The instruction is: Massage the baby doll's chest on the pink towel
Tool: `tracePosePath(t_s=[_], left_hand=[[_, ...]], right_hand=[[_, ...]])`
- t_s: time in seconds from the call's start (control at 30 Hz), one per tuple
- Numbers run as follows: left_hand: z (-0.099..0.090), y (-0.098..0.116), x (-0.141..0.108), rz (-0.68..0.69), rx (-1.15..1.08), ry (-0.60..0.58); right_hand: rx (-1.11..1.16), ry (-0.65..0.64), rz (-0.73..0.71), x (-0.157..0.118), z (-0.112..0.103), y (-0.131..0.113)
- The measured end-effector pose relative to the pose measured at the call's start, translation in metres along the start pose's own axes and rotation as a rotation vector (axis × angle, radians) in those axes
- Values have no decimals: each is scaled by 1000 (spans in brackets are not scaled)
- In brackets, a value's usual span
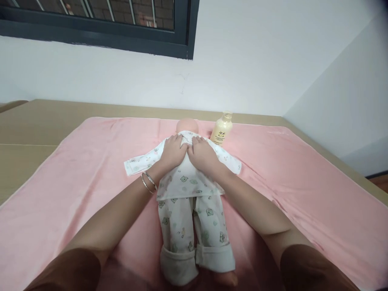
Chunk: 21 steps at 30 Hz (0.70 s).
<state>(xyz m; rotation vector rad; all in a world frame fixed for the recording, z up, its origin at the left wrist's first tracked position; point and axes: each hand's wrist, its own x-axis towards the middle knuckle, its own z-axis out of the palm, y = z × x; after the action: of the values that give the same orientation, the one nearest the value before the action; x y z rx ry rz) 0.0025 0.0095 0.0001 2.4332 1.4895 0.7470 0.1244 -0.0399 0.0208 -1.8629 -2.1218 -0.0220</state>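
Note:
A baby doll (187, 124) in a white printed top (184, 180) and matching trousers (209, 220) lies on a pink blanket, its head away from me. Both of its sleeves stretch out to the sides, and the trouser cuffs are folded up. Flat on the upper part of the top rests my left hand (174, 152), fingers pointing toward the doll's head. Beside it, my right hand (202, 154) lies flat in the same way, the thumbs close together at the middle. Neither hand appears to grip anything. A foot of the doll shows at the bottom.
A pale yellow pump bottle (221, 130) stands to the right of the doll's head. The pink blanket (100, 169) covers much of a wooden surface (54, 117). Behind it rises a white wall (242, 60) with a dark-framed window (182, 36) at upper left.

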Motion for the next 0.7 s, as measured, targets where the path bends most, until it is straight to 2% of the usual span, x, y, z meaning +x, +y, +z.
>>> tracePosePath(t_s=[0.17, 0.27, 0.43, 0.7], left_hand=[[8, -11, 6, -31, -81, 48], [13, -12, 3, -28, -87, 78], [15, -12, 2, -20, -76, 93], [12, -5, -2, -13, 0, 96]], right_hand=[[68, -23, -39, 1, 6, 4], [167, 35, 4, 14, 13, 18], [180, 118, 4, 23, 25, 26], [226, 2, -47, 23, 14, 31]])
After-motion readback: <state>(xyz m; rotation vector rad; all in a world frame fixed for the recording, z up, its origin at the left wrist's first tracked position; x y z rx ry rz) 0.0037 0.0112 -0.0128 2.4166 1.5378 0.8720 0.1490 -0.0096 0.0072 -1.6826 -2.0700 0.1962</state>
